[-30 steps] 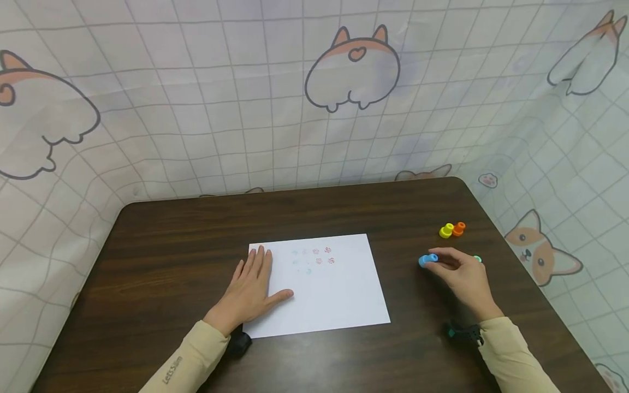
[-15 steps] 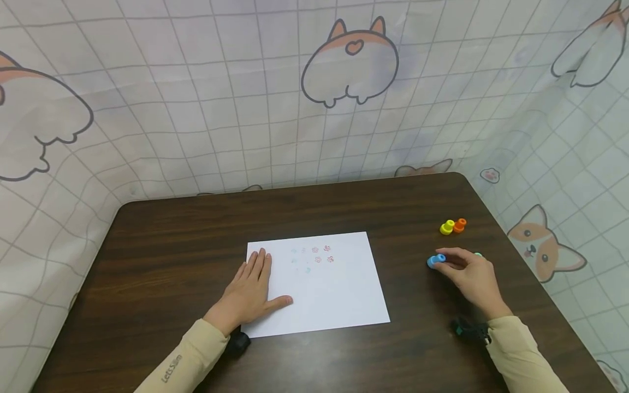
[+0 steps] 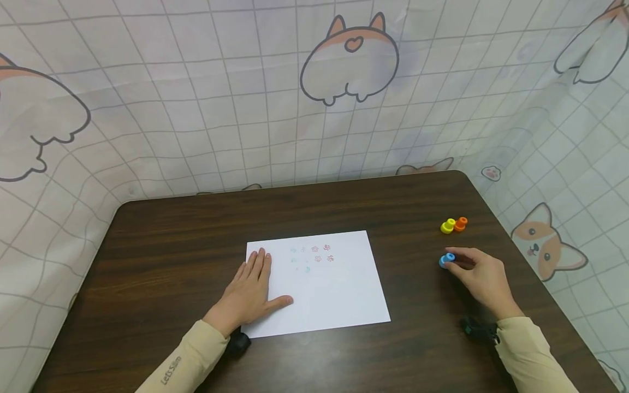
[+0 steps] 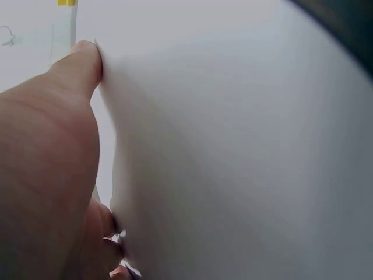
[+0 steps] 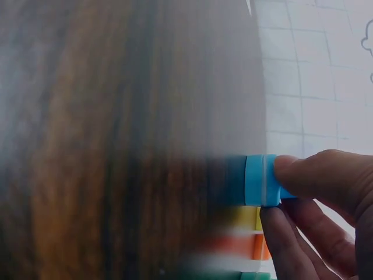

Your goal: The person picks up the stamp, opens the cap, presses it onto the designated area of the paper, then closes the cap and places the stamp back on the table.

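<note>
My left hand [image 3: 245,297] lies flat, fingers straight, on the left part of a white sheet of paper [image 3: 339,295]. Small blue and red printed marks [image 3: 317,258] stand in rows on the sheet's upper part. To the right of the sheet, my right hand [image 3: 484,278] pinches a blue stamp [image 3: 446,260] between thumb and fingers. The right wrist view shows the blue stamp [image 5: 261,180] in the fingers of my right hand [image 5: 326,204], upright by the tabletop. The left wrist view shows my left hand [image 4: 52,146] against the white sheet [image 4: 221,146].
A yellow stamp [image 3: 447,226] and an orange stamp [image 3: 460,224] stand side by side behind my right hand. A green stamp [image 5: 255,275] shows in the right wrist view. The dark wooden table [image 3: 162,234] has a patterned cloth [image 3: 275,120] behind it.
My right hand has moved right with the blue stamp, which now stands nearer the yellow and orange ones. The green stamp is now hidden in the head view. My left hand has stayed put.
</note>
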`<state>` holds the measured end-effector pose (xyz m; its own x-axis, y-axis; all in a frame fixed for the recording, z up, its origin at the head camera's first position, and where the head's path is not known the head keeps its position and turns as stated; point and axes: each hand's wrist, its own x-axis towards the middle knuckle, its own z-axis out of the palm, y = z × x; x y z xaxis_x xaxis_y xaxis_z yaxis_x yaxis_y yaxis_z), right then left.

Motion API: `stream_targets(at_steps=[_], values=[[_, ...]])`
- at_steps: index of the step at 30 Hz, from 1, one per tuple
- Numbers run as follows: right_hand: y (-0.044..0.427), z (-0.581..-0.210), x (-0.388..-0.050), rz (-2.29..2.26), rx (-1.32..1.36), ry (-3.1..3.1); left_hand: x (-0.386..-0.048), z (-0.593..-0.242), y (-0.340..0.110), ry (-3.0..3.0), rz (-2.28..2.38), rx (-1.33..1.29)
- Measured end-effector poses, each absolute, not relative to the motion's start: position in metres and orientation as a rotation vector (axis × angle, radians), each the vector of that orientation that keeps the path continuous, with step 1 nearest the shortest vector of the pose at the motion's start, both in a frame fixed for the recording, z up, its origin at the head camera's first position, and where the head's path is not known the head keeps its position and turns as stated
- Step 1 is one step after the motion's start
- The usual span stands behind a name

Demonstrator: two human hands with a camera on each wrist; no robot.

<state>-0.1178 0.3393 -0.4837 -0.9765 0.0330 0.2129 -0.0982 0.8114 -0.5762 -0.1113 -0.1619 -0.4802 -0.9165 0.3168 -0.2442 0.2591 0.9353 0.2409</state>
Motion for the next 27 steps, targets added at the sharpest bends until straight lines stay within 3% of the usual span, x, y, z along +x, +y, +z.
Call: stream_targets(at_steps=[27], values=[[0.35,-0.477,-0.111,0.75,0.037,-2.828,-0.111,-0.48,-0.162,2.831,0.301,0.449]])
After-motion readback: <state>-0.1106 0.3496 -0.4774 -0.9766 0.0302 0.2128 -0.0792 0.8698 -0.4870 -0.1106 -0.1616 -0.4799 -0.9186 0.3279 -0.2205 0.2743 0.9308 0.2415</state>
